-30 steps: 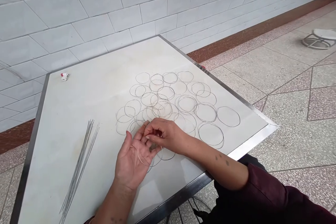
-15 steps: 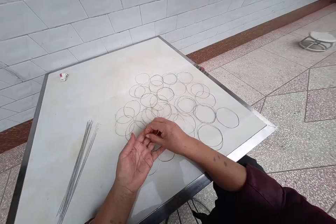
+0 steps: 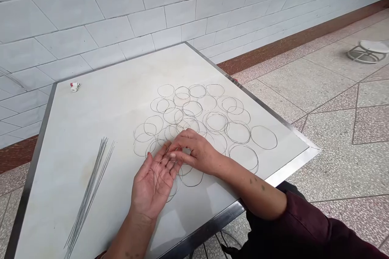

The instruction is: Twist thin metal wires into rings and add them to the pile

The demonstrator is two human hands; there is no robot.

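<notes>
My left hand [image 3: 152,188] is turned palm up, thumb apart and fingers stretched out; its fingertips are partly hidden behind the right hand. A thin wire ring [image 3: 154,176] loops across this palm. From the right, my right hand [image 3: 196,151] pinches the upper part of that ring between thumb and fingers, close to the left fingertips. The exact contact with the wire is hidden. Around and beyond both hands, several wire rings [image 3: 263,126] lie flat on the table, many overlapping.
A bundle of straight wires [image 3: 88,198] lies left of my hands on the white metal-edged table [image 3: 121,101]. A small red-and-white object [image 3: 74,86] sits near the far left corner. A tiled wall [image 3: 115,34] stands behind; a round stool [image 3: 367,52] is on the floor at right.
My left hand has shifted slightly left and down, the ring moving with it. The right hand still pinches the ring, its fingers a little more raised.
</notes>
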